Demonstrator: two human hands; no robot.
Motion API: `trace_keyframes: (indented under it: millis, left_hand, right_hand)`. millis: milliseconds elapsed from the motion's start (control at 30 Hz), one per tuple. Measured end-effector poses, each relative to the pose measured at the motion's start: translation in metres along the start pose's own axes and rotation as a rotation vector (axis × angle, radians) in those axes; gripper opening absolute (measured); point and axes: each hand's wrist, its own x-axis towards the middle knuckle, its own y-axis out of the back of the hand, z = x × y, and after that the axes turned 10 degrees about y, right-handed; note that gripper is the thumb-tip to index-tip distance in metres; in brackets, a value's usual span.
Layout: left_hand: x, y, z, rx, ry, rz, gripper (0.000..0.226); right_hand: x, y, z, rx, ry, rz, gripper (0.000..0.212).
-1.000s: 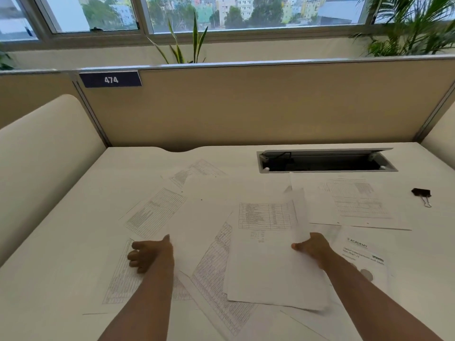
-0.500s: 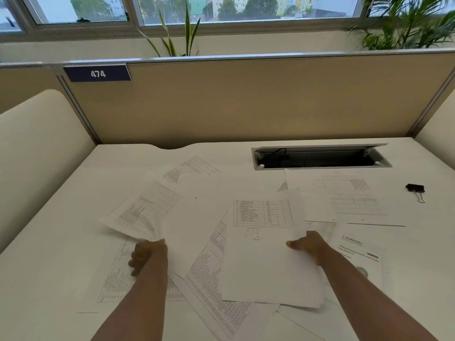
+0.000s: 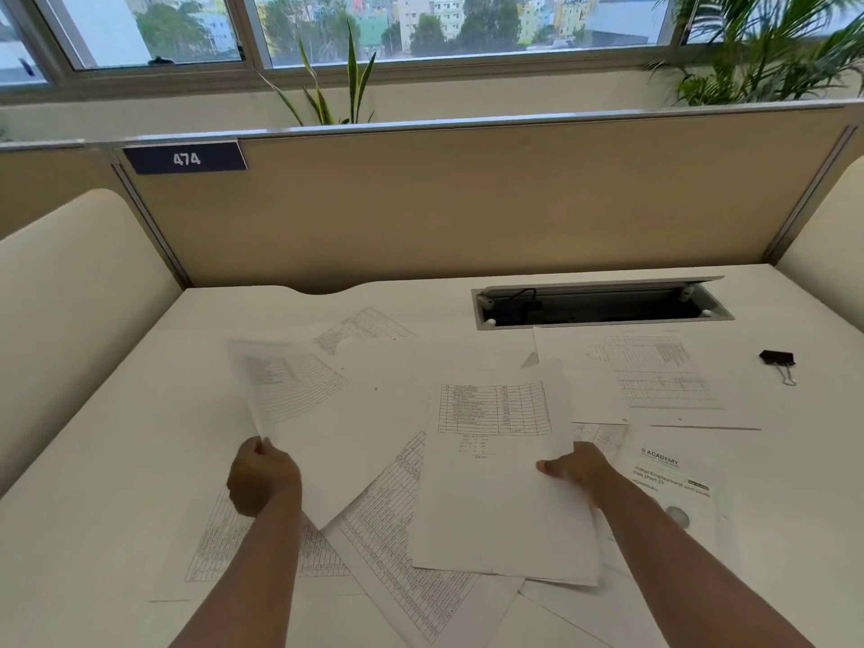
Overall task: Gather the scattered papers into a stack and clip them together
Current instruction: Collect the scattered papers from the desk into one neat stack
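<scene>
Several printed sheets lie scattered over the white desk [image 3: 117, 460]. My left hand [image 3: 262, 477] pinches the near edge of a table-printed sheet [image 3: 285, 390], which is lifted and curled off the desk at centre left. A thin stack of sheets [image 3: 495, 484] with a small table on top is held at its right edge by my right hand [image 3: 577, 472], slightly raised over other papers. An "Academy" page [image 3: 673, 479] lies just right of that hand. A black binder clip [image 3: 778, 362] rests far right, apart from both hands.
A recessed cable tray [image 3: 603, 308] with its lid up is cut into the desk at the back right. A beige partition [image 3: 467, 203] bearing a "474" label closes the far side. Cream side panels stand left and right. Another loose sheet [image 3: 654, 376] lies near the tray.
My left hand, earlier flat on the papers, has closed on a table-printed sheet and lifted it off the desk. My right hand keeps holding its stack in about the same place.
</scene>
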Motion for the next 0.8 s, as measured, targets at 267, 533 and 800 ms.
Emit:
trace_keyframes:
  millis: [267, 533, 800]
  left_hand:
    - [-0.001, 0.012, 0.05, -0.381, -0.066, -0.076, 0.029]
    - [-0.013, -0.023, 0.042, -0.432, -0.058, -0.672, 0.01]
    - [-0.049, -0.054, -0.016, -0.183, -0.029, -0.834, 0.015]
  right_hand:
    - [-0.003, -0.001, 0.001, -0.023, 0.019, 0.02, 0.051]
    - [0.0, -0.001, 0.009, 0.021, 0.024, 0.0, 0.05]
    - [-0.001, 0.002, 0.011, 0.11, 0.03, -0.025, 0.048]
